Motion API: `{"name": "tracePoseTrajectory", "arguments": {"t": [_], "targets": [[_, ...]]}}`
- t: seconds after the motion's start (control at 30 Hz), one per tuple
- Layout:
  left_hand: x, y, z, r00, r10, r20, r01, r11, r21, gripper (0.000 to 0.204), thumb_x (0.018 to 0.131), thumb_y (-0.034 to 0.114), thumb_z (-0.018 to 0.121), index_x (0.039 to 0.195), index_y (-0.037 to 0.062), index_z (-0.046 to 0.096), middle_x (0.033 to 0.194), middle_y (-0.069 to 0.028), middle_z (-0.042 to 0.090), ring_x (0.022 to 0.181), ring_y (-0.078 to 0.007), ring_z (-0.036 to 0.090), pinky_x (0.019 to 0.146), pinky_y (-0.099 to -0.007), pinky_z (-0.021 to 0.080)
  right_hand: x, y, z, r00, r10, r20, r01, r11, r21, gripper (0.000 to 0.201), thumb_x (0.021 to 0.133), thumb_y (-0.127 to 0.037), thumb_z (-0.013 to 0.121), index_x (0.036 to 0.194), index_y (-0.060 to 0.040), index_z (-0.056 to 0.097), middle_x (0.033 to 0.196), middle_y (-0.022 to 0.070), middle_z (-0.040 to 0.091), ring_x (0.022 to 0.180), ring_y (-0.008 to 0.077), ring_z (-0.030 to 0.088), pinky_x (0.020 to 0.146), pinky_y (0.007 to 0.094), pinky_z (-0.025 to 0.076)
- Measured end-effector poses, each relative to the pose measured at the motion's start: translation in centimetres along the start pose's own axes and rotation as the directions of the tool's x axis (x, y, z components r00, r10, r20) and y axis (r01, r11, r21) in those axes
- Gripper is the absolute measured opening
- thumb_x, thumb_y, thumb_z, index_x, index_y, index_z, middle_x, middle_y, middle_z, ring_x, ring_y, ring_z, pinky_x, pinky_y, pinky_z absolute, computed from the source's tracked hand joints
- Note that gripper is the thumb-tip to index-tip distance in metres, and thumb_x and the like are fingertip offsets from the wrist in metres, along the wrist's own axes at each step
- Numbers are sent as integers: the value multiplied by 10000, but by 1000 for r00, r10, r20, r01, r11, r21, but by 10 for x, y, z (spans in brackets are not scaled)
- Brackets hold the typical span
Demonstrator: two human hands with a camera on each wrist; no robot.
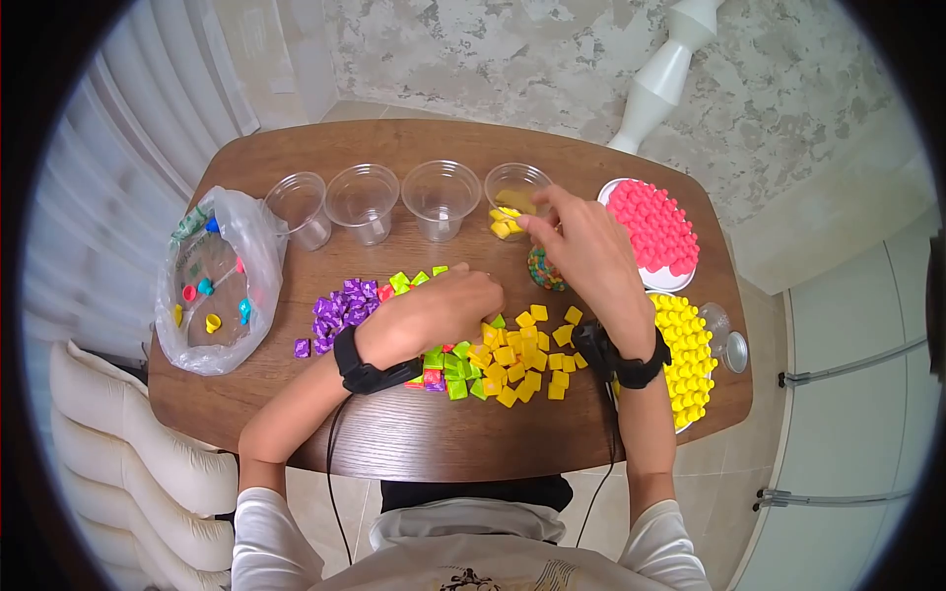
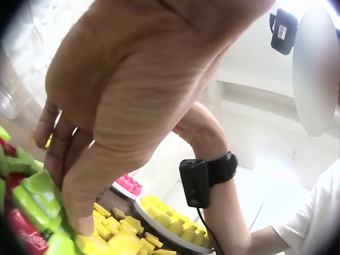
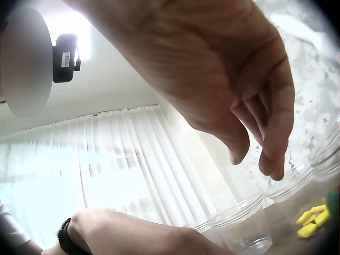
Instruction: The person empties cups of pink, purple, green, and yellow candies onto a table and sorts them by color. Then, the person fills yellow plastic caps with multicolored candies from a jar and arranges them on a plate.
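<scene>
My left hand reaches down into a pile of small square wrapped candies, between the green candies and the yellow candies. In the left wrist view its thumb tip touches the yellow candies, and its other fingers are partly hidden behind the thumb. My right hand is over the rim of the rightmost clear plastic cup, with several yellow candies at its bottom. In the right wrist view, thumb and fingers are bent apart with nothing visible between them.
Three more clear cups stand leftward in the row. Purple candies lie left. A plastic bag with small coloured pieces is at far left. Plates of pink pieces and yellow pieces sit right; a jar of coloured beads is beneath my right hand.
</scene>
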State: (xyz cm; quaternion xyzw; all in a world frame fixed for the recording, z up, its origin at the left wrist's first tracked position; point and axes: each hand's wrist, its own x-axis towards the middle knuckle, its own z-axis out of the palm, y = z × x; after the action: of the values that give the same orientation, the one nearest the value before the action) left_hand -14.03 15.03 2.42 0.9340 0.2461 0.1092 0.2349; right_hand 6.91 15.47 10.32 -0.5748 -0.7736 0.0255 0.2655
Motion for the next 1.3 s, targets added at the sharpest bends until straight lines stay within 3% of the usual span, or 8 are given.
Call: {"name": "tracePoseTrajectory", "arguments": {"t": [0.23, 0.27, 0.3, 0.43, 0.67, 0.73, 0.83, 1.3], "targets": [[21, 8, -32, 961, -270, 57, 275, 925, -261, 142, 813, 44, 747, 910, -30, 673, 853, -135, 716, 823, -313, 687, 732, -421, 520, -1, -13, -18, 920, 81, 383, -105, 993, 43, 319, 962, -347, 704, 1014, -33, 728, 830, 200, 728, 831, 412, 703, 728, 518, 532], [23, 4, -32, 940, -318, -125, 250, 890, -382, 116, 840, 21, 727, 937, -29, 690, 823, -106, 716, 767, -234, 672, 694, -370, 520, -1, -14, -20, 885, 83, 457, -114, 993, 41, 310, 968, -349, 693, 1006, -43, 728, 840, 190, 731, 843, 401, 703, 735, 513, 530], [25, 0, -33, 879, -376, -293, 199, 848, -492, 101, 867, -1, 708, 964, -28, 707, 793, -76, 716, 711, -154, 658, 656, -319, 519, -2, -13, -19, 886, 83, 456, -114, 993, 41, 310, 968, -349, 693, 1006, -43, 728, 840, 190, 731, 843, 401, 703, 735, 513, 530], [25, 1, -40, 847, -471, -248, 197, 710, -676, 139, 902, 36, 722, 1012, -45, 695, 778, -35, 677, 735, -93, 609, 660, -307, 503, -2, -4, -7, 934, 3, 357, -25, 998, 56, 286, 992, -328, 664, 963, -49, 719, 844, 194, 729, 852, 406, 704, 725, 515, 529], [22, 9, -31, 853, -378, -360, 252, 902, -351, 184, 880, 52, 747, 1038, -34, 705, 843, -112, 726, 767, -226, 690, 702, -366, 535, 10, 8, 7, 997, 66, -28, -64, 994, 89, 275, 998, -272, 674, 1074, -8, 672, 820, 258, 709, 804, 467, 695, 681, 559, 531], [20, 7, -19, 980, -159, -116, 124, 957, -263, 215, 852, 59, 769, 1046, -19, 718, 971, -144, 726, 905, -325, 698, 789, -415, 534, 8, 4, 4, 998, 60, -23, -58, 995, 81, 289, 994, -272, 678, 1108, -6, 663, 819, 258, 709, 803, 467, 696, 681, 556, 533], [11, 12, -1, 997, 2, 71, 8, 991, -137, 240, 818, 57, 778, 1045, -2, 731, 1041, -136, 689, 1015, -356, 662, 856, -450, 505, 3, 3, 3, 1000, 13, 15, -13, 999, 35, 310, 991, -266, 685, 1150, -2, 658, 802, 205, 706, 741, 404, 686, 658, 505, 517], [24, 2, -16, 1000, 13, 9, -12, 995, -100, 129, 895, 74, 711, 998, -2, 725, 988, -145, 680, 954, -391, 662, 806, -467, 508, -5, 2, -3, 986, -83, 142, 83, 997, 8, 310, 999, -314, 666, 928, -14, 683, 738, 118, 702, 698, 346, 677, 633, 464, 489]]}}
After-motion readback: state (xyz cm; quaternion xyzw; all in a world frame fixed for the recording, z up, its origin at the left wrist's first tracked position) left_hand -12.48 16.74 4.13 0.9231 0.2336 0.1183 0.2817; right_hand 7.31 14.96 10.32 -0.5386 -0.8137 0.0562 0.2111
